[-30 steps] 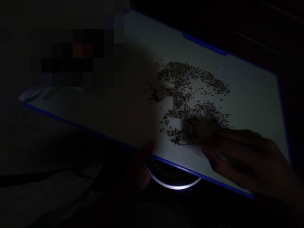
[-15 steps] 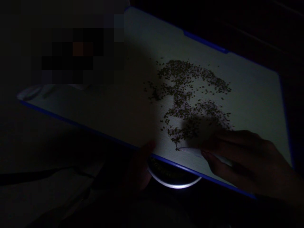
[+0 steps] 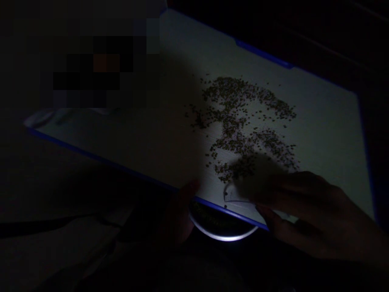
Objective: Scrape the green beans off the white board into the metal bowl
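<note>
The scene is very dark, lit only on the right. Several small brownish seeds [image 3: 246, 121] lie scattered on a white board with a blue rim [image 3: 261, 56]. My right hand [image 3: 306, 211] pinches a small white card [image 3: 235, 194], its edge resting on the board near the front rim, just below the seeds. My left hand [image 3: 179, 215] is dim; its fingers curl around the side of a round white-rimmed bowl [image 3: 223, 233] held under the board's front edge. Something dark lies inside the bowl.
The board's left end [image 3: 39, 119] fades into shadow. A blurred dark patch [image 3: 91, 69] covers the upper left. Pale cloth or floor [image 3: 60, 243] shows dimly at the lower left.
My right hand has drawn the white card down toward the board's front edge, pulling some seeds along. The left hand and bowl stay put.
</note>
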`<state>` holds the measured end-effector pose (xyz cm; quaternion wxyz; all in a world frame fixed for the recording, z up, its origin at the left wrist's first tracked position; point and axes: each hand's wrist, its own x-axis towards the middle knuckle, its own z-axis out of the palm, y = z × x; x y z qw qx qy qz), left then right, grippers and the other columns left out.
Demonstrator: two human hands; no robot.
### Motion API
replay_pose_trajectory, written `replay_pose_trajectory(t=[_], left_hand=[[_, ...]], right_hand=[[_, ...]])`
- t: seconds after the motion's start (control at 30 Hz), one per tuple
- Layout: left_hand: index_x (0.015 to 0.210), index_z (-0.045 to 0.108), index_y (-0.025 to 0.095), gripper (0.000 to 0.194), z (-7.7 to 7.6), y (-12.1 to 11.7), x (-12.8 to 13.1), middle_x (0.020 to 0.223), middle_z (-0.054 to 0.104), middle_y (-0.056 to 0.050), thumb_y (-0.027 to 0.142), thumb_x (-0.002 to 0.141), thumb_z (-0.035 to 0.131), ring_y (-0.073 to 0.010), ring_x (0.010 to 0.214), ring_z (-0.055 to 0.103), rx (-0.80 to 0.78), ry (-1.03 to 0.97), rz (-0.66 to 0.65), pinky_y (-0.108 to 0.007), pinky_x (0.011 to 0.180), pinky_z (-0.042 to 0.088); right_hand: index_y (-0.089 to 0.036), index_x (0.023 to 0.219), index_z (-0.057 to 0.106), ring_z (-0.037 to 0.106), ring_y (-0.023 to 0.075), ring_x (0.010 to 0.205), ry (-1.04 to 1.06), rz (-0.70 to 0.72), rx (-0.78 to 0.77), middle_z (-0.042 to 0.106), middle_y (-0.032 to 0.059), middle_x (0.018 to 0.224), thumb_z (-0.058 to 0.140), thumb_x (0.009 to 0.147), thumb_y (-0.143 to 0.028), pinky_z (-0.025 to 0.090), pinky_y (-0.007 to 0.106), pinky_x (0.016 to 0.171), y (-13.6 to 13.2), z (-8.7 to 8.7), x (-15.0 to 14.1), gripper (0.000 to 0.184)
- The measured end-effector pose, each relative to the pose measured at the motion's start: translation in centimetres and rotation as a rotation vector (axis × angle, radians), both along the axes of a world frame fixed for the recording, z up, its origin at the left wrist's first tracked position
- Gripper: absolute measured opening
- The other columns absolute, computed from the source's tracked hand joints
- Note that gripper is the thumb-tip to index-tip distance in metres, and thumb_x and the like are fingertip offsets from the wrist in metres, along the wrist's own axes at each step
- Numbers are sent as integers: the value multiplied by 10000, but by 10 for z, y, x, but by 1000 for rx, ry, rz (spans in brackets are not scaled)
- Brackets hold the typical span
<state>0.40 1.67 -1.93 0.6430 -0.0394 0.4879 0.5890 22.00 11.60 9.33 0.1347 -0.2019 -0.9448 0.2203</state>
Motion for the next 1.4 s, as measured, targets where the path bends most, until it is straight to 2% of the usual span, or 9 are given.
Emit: replay_pose_trajectory(t=[0.07, 0.27, 0.5, 0.73, 0.83, 0.97, 1.2, 1.3, 1.4], left_hand=[[675, 822, 257, 392, 2, 1, 1, 632, 772, 50, 511, 539, 1087, -173, 601, 726, -21, 7, 23, -276, 698, 638], [655, 783, 252, 459, 4, 3, 2, 605, 739, 1, 579, 501, 1066, -334, 885, 821, -59, 38, -15, -451, 935, 646], [647, 760, 257, 414, 3, 1, 0, 622, 744, 7, 542, 557, 1047, -346, 891, 807, -45, 55, -12, -470, 948, 633], [664, 786, 268, 360, 2, 0, -1, 653, 787, -34, 546, 649, 1014, -404, 1097, 805, 6, 47, -76, -482, 1022, 612], [688, 801, 270, 372, 1, -1, 0, 729, 834, -38, 587, 681, 994, -388, 1054, 827, 37, 14, -59, -464, 1013, 623], [711, 808, 273, 368, 1, 0, 0, 663, 800, 27, 546, 623, 1039, -297, 795, 825, 25, 2, -2, -413, 955, 645], [667, 801, 253, 384, 0, 0, -1, 635, 772, 55, 503, 571, 1076, -195, 576, 712, -8, 25, 8, -348, 808, 651], [635, 786, 268, 391, 1, 1, 0, 637, 759, 66, 497, 536, 1087, -181, 591, 699, -1, -1, 10, -338, 832, 649], [684, 798, 291, 358, 1, 1, 0, 715, 800, 37, 514, 593, 1063, -247, 800, 791, 5, -24, 6, -386, 955, 640]], right_hand=[[-279, 932, 536, 656, 131, 636, -8, -3, -18, 673, -52, 759, 519, 1078, -160, 506, 309, 592, -1, 0, -1, 189], [-274, 920, 588, 680, 140, 656, 9, 36, -50, 738, -16, 801, 478, 1113, -215, 510, 302, 592, -1, -3, -2, 229], [-255, 904, 630, 687, 150, 646, -14, 41, -61, 746, 7, 784, 535, 1034, -115, 512, 296, 596, -1, 4, -1, 213], [-237, 897, 636, 703, 148, 630, -31, -61, 29, 733, 3, 741, 576, 992, -84, 493, 282, 569, 8, 2, -1, 190], [-250, 947, 636, 681, 139, 597, -3, -93, 61, 704, -24, 715, 597, 1013, -113, 492, 275, 559, 8, 2, 0, 156], [-251, 1002, 648, 710, 156, 678, 11, -39, 55, 736, -5, 780, 597, 1030, -99, 513, 291, 602, 6, 0, -4, 163], [-246, 913, 649, 719, 153, 721, 7, 17, -32, 770, 22, 844, 576, 1051, -146, 542, 291, 630, 3, -3, -4, 185], [-245, 895, 648, 700, 143, 691, 13, 33, -42, 758, 14, 823, 544, 1057, -146, 535, 290, 616, 1, -2, -4, 217], [-246, 914, 658, 706, 148, 694, 9, 28, -20, 759, 16, 828, 546, 1051, -143, 538, 296, 615, -1, -2, -4, 205]])
